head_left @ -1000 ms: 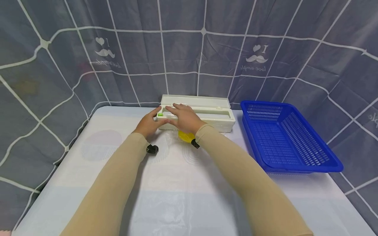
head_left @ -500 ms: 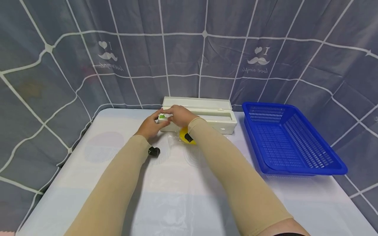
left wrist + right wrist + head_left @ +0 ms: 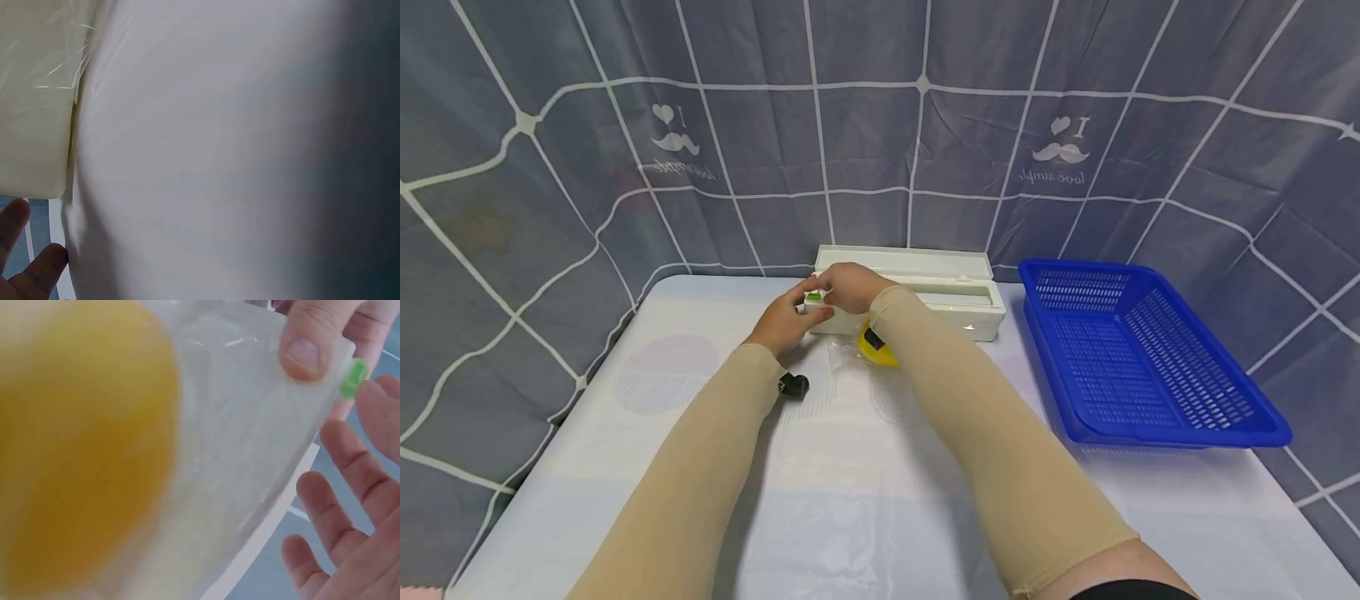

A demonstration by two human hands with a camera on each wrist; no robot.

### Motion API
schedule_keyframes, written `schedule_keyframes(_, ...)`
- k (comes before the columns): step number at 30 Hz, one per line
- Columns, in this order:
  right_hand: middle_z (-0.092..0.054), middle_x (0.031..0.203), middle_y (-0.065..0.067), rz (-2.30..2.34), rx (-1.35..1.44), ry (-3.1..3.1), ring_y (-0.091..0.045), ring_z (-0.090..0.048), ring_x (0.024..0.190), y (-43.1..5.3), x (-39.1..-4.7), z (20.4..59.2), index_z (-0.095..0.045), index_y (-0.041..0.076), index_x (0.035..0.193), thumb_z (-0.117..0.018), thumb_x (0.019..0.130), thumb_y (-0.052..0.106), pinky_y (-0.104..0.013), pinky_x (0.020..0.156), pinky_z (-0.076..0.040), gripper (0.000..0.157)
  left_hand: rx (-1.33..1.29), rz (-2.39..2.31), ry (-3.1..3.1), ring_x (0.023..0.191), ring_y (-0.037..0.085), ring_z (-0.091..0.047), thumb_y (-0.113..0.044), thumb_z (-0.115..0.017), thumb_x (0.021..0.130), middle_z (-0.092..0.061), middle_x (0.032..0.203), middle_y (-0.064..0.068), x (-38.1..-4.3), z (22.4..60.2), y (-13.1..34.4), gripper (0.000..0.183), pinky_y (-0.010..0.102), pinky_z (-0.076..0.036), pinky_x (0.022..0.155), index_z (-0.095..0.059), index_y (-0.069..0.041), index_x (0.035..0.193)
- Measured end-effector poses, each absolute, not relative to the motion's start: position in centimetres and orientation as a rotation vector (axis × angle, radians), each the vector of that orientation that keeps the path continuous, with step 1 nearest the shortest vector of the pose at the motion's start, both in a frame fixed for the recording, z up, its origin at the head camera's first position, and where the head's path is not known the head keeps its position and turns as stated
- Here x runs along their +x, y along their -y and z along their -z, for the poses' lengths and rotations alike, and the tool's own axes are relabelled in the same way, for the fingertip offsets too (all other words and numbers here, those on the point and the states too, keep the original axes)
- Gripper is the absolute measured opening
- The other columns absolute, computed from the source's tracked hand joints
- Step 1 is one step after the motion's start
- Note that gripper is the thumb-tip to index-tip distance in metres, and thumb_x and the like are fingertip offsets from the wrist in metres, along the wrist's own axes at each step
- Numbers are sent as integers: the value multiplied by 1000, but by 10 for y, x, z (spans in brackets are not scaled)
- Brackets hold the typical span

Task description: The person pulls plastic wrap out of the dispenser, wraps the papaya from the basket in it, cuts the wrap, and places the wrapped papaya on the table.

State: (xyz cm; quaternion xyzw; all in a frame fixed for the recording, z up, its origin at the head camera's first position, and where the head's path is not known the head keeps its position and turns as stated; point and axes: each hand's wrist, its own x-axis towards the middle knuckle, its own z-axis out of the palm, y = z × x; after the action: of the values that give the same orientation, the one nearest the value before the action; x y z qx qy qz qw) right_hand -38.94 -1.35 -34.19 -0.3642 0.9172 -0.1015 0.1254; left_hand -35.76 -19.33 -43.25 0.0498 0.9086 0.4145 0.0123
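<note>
Evidently, the white box (image 3: 973,323) sits at the far side of the table (image 3: 820,533), with its long side facing the person and its lid (image 3: 917,262) raised along the back. The left hand (image 3: 781,325) grips the left end of the box, its thumb laid on the front face and other fingers past the end; two of these show apart in the left wrist view. The right hand (image 3: 850,287) reaches over the same end, its fingers spread apart, with one fingertip against the green tab (image 3: 355,379); whether it presses cannot be told. Below the right wrist, in front of the box, lies a rounded yellow item (image 3: 877,355), badly blurred in the right wrist view, with clear plastic film (image 3: 847,355) just beside it. A blue basket (image 3: 1180,437) stands to the right, well apart from both hands. Behind the table hangs a grey curtain (image 3: 880,142) with white grid lines.
</note>
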Motion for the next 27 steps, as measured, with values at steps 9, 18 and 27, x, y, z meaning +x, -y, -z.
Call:
schedule_keyframes(9, -65, 92, -3, 293, -1122, -2673, -13, -45, 76, 17, -396, 339, -67, 25, 144, -55, 104, 4, -24, 79, -41, 47, 123, -1309, -2799, 152, 42, -42, -56, -71, 96, -37, 170, 9, -359, 433, 193, 81, 59, -38, 123, -34, -38, 165)
schedule_keyframes(18, -64, 86, 0, 271, -1159, -2673, -14, -52, 80, 25, -401, 339, -73, 27, 137, -61, 98, 3, -27, 81, -48, 47, 124, -1316, -2810, 151, 44, -44, -52, -72, 97, -36, 171, 8, -357, 433, 194, 80, 59, -37, 123, -33, -38, 165)
schedule_keyframes(27, -74, 101, -2, 241, -1145, -2688, -14, -56, 85, 27, -406, 343, -72, 30, 137, -60, 99, 4, -29, 88, -51, 48, 121, -1333, -2793, 151, 44, -42, -51, -72, 98, -36, 171, 6, -357, 434, 193, 78, 59, -38, 122, -34, -37, 165)
